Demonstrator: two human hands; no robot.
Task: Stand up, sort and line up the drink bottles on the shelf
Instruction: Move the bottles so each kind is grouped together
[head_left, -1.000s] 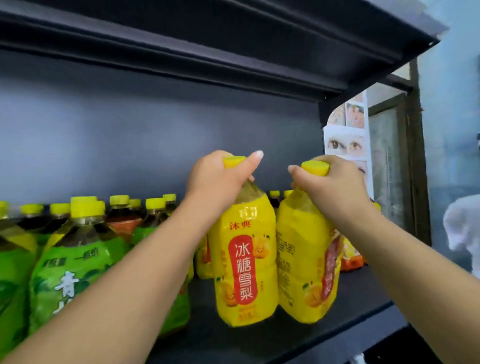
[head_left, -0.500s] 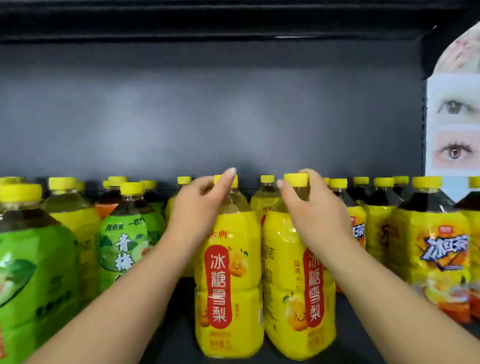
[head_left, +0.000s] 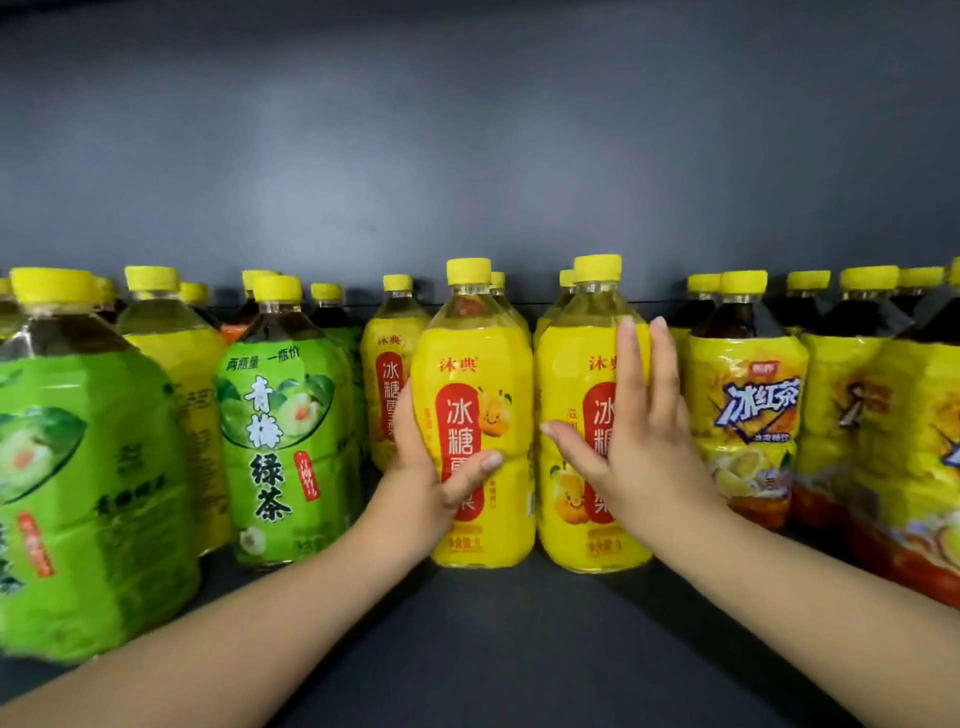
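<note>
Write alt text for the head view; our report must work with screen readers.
Two hands steady two upright yellow pear-drink bottles on a dark shelf: the left hand grips the left bottle, the right hand lies flat on the right bottle. Green tea bottles stand left, iced tea bottles right.

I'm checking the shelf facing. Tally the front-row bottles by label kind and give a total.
Green plum tea bottles: 2
Yellow pear drink bottles: 2, one gripped by the left hand, one under the flat right hand
Iced black tea bottles: 3, the last cut off by the frame edge
Total: 7
</note>
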